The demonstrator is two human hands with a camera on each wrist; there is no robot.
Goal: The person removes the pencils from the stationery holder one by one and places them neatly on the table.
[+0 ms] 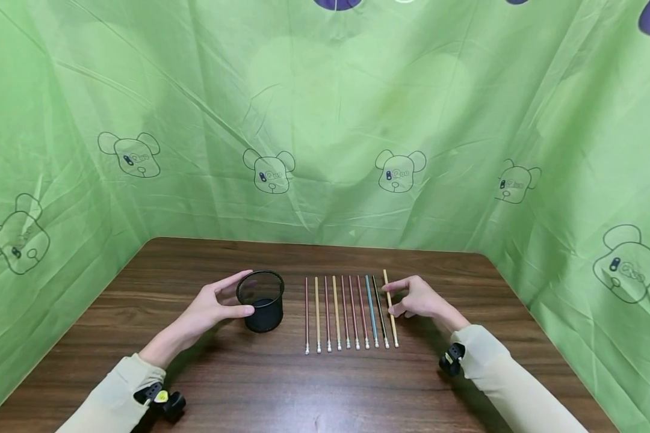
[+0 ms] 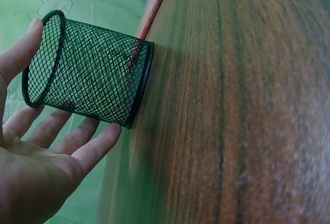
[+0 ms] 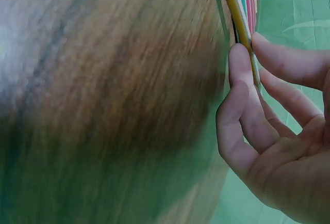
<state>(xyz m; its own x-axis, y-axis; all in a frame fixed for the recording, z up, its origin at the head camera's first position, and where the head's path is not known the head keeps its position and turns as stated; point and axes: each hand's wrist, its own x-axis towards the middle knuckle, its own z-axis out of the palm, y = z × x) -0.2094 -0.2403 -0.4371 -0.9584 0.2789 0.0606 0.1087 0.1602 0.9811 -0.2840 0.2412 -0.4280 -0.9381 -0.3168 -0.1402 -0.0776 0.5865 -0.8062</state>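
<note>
My left hand (image 1: pixel 208 310) holds a black mesh pen cup (image 1: pixel 265 317), thumb at its rim and the other fingers along its side. The cup is upright with its round mouth up, and no pencils show through its mesh wall (image 2: pixel 95 69). On the right, my right hand (image 1: pixel 419 297) pinches a yellow pencil (image 1: pixel 394 331) at the right end of a row of pencils. In the right wrist view, thumb and fingers meet on that pencil's shaft (image 3: pixel 238 7). Beside it lie a black pencil (image 1: pixel 381 313) and a blue pencil (image 1: pixel 371 313).
Several dark red and yellow pencils, among them a yellow pencil (image 1: pixel 337 313), lie side by side between the hands, eraser ends toward me. All rest on a brown wooden table (image 1: pixel 314 391). A green curtain (image 1: pixel 325 120) with bear-head outlines hangs around its far sides.
</note>
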